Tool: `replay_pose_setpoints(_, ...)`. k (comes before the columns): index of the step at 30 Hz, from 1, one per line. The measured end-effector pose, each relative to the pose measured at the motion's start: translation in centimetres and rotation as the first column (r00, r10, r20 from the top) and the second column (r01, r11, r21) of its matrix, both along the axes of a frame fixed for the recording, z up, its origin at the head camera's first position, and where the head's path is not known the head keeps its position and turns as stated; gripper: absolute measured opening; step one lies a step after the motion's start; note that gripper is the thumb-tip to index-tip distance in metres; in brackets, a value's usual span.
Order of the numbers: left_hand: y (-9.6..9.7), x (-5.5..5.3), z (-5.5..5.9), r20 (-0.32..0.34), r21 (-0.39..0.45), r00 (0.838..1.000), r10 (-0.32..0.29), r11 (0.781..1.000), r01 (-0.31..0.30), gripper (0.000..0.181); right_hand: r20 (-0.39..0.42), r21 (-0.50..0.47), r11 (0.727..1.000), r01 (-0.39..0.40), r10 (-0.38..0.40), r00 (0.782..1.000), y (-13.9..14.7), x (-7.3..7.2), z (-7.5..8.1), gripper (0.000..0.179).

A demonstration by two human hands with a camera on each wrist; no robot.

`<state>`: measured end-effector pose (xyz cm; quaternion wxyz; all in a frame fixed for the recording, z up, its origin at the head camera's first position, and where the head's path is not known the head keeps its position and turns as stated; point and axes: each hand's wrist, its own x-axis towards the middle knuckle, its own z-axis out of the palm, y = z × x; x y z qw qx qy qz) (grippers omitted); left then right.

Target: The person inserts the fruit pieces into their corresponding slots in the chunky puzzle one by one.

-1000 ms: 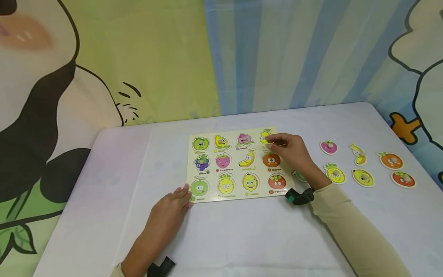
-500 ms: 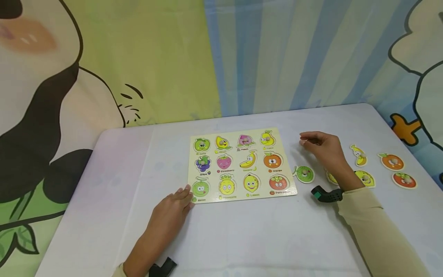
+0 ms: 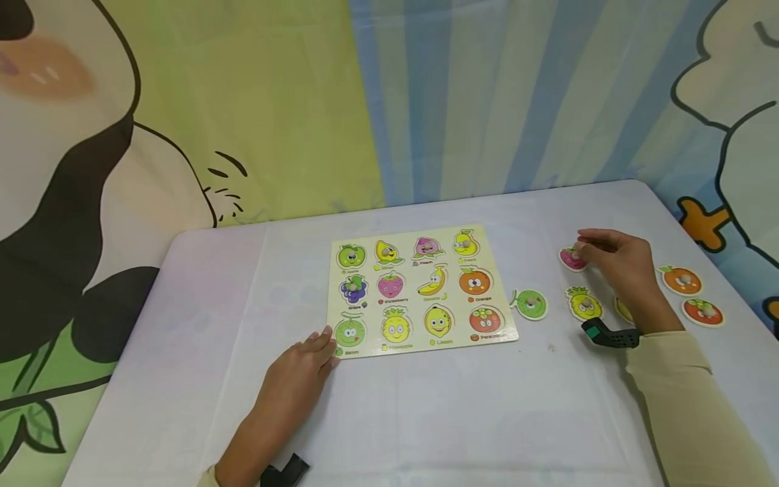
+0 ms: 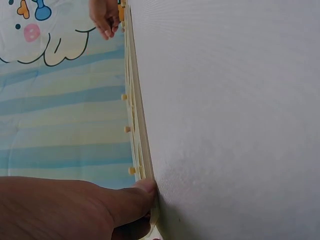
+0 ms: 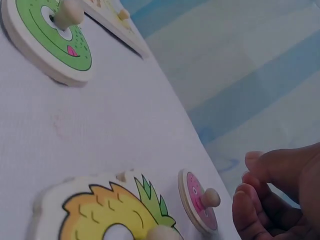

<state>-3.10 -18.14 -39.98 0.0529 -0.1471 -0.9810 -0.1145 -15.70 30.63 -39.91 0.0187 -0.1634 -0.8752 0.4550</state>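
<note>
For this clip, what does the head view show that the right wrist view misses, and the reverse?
Only the head view shows the left hand resting at the board's near-left corner, plus the orange piece and persimmon piece. Only the right wrist view shows a gap between the right hand's fingertips and the pink piece's peg. Both show the right hand, pink piece, pineapple piece and green piece.
</note>
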Motion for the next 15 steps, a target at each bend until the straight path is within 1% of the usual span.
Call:
replay_pose_setpoints(4,0.0,0.1,-0.1,-0.001,0.001,1.0,-0.002,1.0,0.002,0.037,0.025,0.013,1.0,-0.006,0.006,1.0,0.6,-0.2,-0.8,0.053)
replay_pose_setpoints(8,0.0,0.1,-0.1,-0.006,0.001,1.0,-0.003,1.0,0.003,0.037,0.042,0.033,0.999,-0.004,0.003,0.999,0.6,-0.4,-1.6,0.047)
replay_pose_setpoints(12,-0.1,0.0,-0.1,-0.007,0.001,1.0,-0.003,1.0,0.003,0.037,0.039,0.05,0.999,-0.008,0.006,0.999,0.4,-0.4,-2.0,0.041)
replay_pose_setpoints(15,-0.1,0.0,-0.1,-0.001,0.006,1.0,-0.002,1.0,0.002,0.038,0.045,0.069,0.997,-0.016,0.013,0.999,0.3,-0.3,-2.1,0.042)
